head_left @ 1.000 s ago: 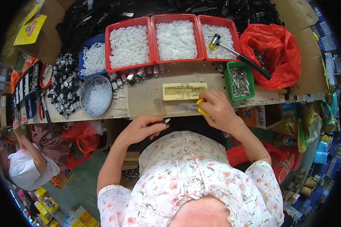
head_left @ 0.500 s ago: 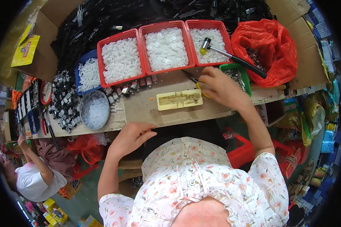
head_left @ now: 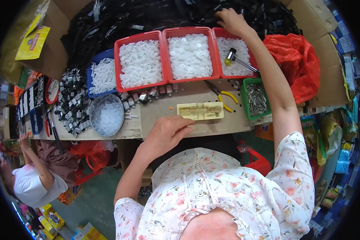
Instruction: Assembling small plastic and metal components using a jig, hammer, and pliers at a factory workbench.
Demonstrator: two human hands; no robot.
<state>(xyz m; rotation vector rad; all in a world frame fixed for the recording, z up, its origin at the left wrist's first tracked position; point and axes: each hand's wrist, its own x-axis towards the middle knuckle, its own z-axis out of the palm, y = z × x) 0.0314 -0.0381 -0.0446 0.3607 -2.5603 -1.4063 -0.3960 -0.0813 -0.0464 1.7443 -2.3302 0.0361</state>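
My right hand (head_left: pixel 233 22) reaches over the far trays to the heap of black parts (head_left: pixel 156 18) at the back. Its fingers are bent and somewhat apart at the heap's edge, and nothing shows in them. My left hand (head_left: pixel 169 130) hovers at the front edge of the bench, thumb apart from the loosely bent fingers, and holds nothing visible. Just beyond its fingertips lies a cream block-shaped fixture (head_left: pixel 200 116) with a recessed channel. Pliers with yellow handles (head_left: pixel 227 96) rest behind it, jaws pointing away.
Red trays (head_left: pixel 118 60) hold white plastic parts, with a hammer (head_left: pixel 230 57) lying across the right one. A green bin (head_left: pixel 246 104) of metal pins, a red bag (head_left: pixel 294 60), a round metal bowl (head_left: pixel 93 120) and metal-and-black pieces (head_left: pixel 70 108) surround the workspace. Another person (head_left: pixel 36 180) sits at left.
My right hand has left the pliers and moved away over the trays to the black heap. My left hand has shifted right and forward, closer to the cream fixture.
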